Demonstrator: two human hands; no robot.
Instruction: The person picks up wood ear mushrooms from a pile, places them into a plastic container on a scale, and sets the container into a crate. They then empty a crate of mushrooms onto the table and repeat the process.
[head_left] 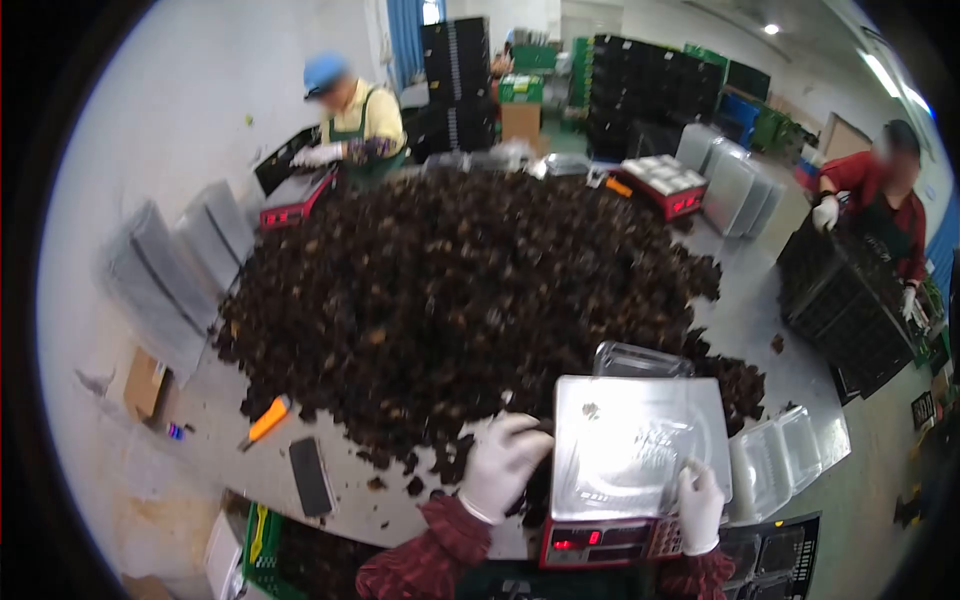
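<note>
A red digital scale (598, 541) with a square metal platform stands in front of me, its display lit red. A clear plastic tray (630, 450) lies on the platform, hard to make out through the glare, with a small dark speck near its far left corner. My right hand (703, 508), in a white glove, has its fingers closed at the tray's right edge. Just left of the platform, my gloved left hand (498, 468) is open with fingers bent and apart, holding nothing visible. It hovers by the near edge of a big heap of dark, crinkled wood ear mushrooms (460, 300).
Another clear tray (642, 360) lies behind the scale; stacked clear trays (765, 465) stand at right. An orange utility knife (266, 422) and a phone (311, 477) lie left. One co-worker (360, 120) is across the table; another (880, 200) holds a black crate (845, 300).
</note>
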